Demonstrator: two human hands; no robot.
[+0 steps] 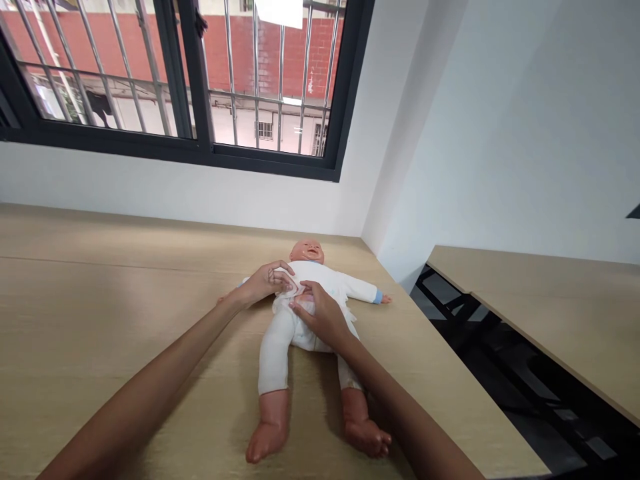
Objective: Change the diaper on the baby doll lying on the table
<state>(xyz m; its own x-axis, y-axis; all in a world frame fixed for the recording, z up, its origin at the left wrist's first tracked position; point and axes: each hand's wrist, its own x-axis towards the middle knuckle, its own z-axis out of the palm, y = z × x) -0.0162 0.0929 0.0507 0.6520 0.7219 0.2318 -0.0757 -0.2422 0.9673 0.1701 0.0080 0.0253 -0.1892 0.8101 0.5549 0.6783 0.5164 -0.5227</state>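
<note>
A baby doll [280, 347] in white clothes lies on its back on the wooden table [100, 300], head toward the window and bare feet toward me. My left hand [267, 281] pinches the white top at the doll's belly, fingers closed on the fabric. My right hand [320, 313] rests on the doll's waist, its fingers curled and gripping the cloth beside the left hand. The doll's one arm [363, 291] stretches out to the right; its other arm is hidden behind my left wrist.
A barred window [200, 80] runs along the far wall. The table's right edge [450, 360] drops to a dark gap with a black frame [500, 373]. A second wooden table [550, 307] stands to the right, by a white wall corner.
</note>
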